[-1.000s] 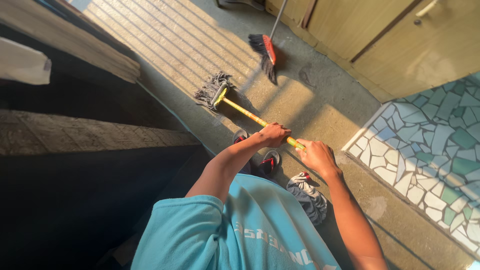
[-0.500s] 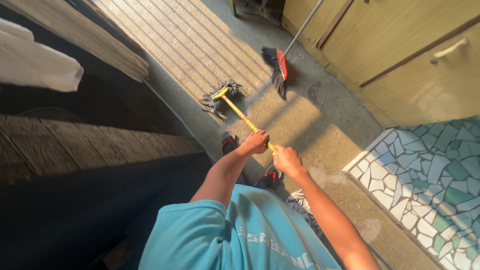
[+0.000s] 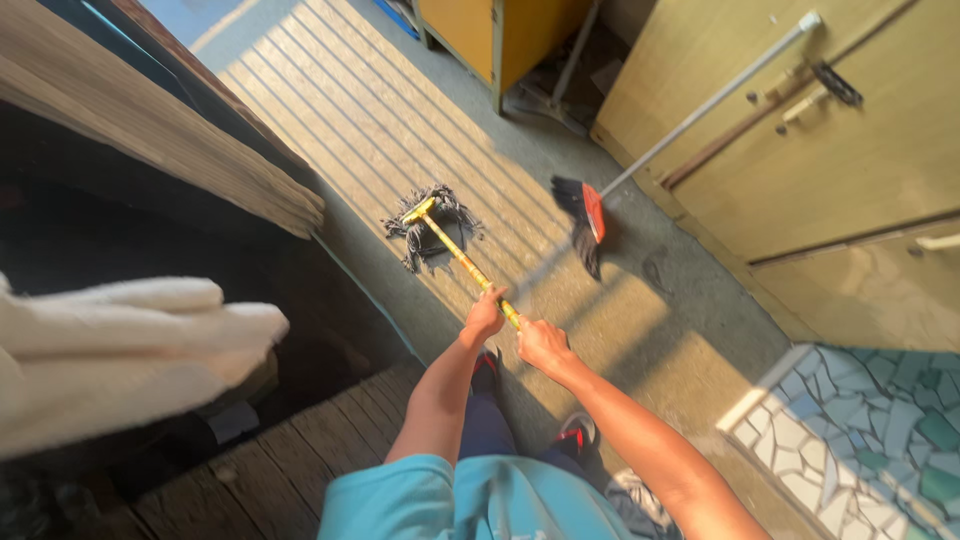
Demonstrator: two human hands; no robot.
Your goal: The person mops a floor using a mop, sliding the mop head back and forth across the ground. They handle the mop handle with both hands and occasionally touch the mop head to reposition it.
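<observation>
Nearest the camera, a turquoise shirt (image 3: 450,500) fills the bottom edge, with dark shoes with red trim (image 3: 578,435) on the concrete floor (image 3: 640,330) below. Both arms reach forward: the left hand (image 3: 486,314) is curled tight around the yellow mop handle (image 3: 462,256), and the right hand (image 3: 543,343) is wrapped around the same handle just behind it. The handle slants away to the dark stringy mop head (image 3: 432,228), lying on the sunlit, stripe-shadowed floor. To the right, a broom (image 3: 588,220) with dark bristles and an orange band leans against yellowish cabinet doors (image 3: 800,150). A mosaic-tiled patch (image 3: 870,430) sits at lower right.
</observation>
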